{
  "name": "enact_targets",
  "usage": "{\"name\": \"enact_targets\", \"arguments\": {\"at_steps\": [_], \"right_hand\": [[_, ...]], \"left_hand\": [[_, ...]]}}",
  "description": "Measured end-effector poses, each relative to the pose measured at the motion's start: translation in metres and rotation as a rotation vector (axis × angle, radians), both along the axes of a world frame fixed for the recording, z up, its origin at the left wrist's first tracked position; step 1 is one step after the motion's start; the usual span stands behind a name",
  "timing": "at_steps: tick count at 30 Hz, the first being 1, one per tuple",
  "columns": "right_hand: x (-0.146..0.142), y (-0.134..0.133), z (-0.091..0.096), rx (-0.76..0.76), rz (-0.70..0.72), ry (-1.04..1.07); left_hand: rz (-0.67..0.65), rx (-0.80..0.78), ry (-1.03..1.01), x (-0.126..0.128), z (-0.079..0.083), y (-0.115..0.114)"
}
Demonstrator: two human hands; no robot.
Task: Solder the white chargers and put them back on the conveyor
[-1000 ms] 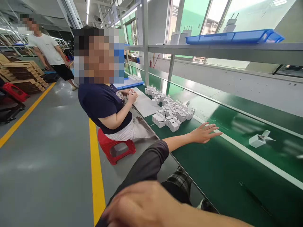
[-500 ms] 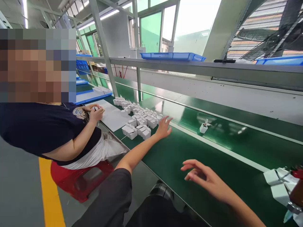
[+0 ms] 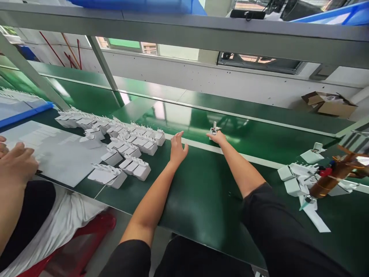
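My right hand (image 3: 218,137) reaches far out over the green surface, its fingers closed around a small white plastic box (image 3: 213,130) with an upright tab and a thin part sticking out at the side. The hand covers part of that box. My left hand (image 3: 178,149) hovers above the surface with fingers apart and nothing in it. Just left of it lies a group of similar white boxes (image 3: 135,168), several set in rows with thin prongs along their tops.
At the right, more white boxes (image 3: 294,187) lie beside a brown cylindrical tool (image 3: 325,184) with a teal tip. A co-worker's hand (image 3: 17,161) rests over a white sheet (image 3: 62,154) at the left. A grey shelf (image 3: 184,32) crosses overhead, carrying blue trays (image 3: 144,5).
My right hand has moved forward to the lone white box and closed around it. My left hand stays open near the grouped boxes. The view has turned right and down.
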State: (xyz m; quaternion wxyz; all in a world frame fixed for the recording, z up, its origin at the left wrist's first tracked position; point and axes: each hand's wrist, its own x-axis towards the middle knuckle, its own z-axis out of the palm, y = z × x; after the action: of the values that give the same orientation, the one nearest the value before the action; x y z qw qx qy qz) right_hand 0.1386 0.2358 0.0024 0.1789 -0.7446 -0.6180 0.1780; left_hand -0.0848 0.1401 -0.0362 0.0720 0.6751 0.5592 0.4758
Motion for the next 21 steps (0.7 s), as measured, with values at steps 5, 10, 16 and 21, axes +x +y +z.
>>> {"name": "enact_targets", "arguments": {"at_steps": [5,10,16,21], "right_hand": [[-0.027,-0.006,-0.009,0.139,0.201,-0.008],[-0.022,-0.072,0.012,0.459,0.503,0.019],[0.024,-0.160,0.031,0.765,0.598,0.045],[0.061,-0.218,0.030,0.812,0.556,0.149]], "left_hand": [[-0.063,-0.071,-0.157,0.012,0.002,-0.007],[-0.411,-0.429,-0.736,0.038,0.026,-0.026],[-0.967,-0.510,-0.682,0.063,0.049,-0.054],[-1.125,-0.541,-0.467,0.087,0.052,-0.082]]}}
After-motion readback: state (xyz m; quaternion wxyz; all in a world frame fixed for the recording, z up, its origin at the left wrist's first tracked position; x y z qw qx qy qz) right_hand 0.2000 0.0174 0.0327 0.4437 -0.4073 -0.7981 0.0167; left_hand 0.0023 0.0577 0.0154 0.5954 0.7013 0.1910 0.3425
